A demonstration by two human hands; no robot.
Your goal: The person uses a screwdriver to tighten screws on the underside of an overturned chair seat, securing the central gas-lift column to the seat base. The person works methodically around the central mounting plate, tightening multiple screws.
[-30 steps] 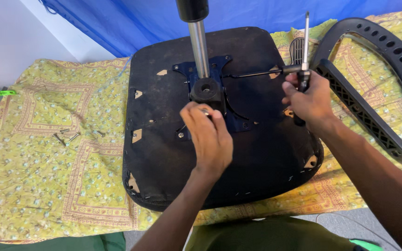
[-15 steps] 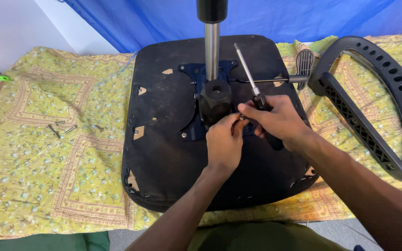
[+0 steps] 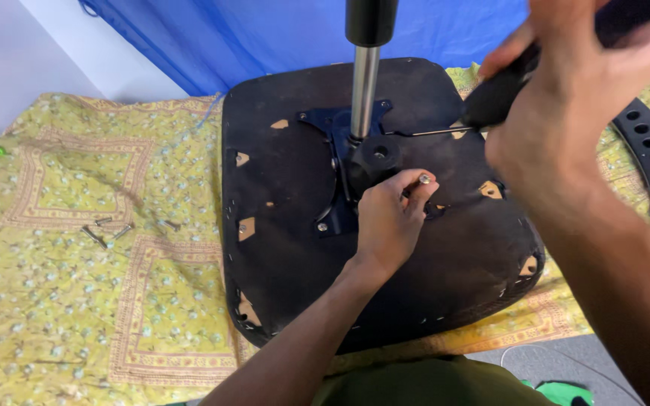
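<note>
The right hand [image 3: 566, 113] has risen, clamped on a black-handled screwdriver [image 3: 490, 101]; the left hand [image 3: 389, 218] pinches a bolt [image 3: 423, 179] over the upturned seat base [image 3: 287, 248].

Glossy metal post [image 3: 364, 94], matt seat underside [image 3: 287, 248]

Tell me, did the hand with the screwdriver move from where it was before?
Yes. The right hand lifted the screwdriver up off the chair seat, toward the camera; earlier it was low beside the metal post.
</note>
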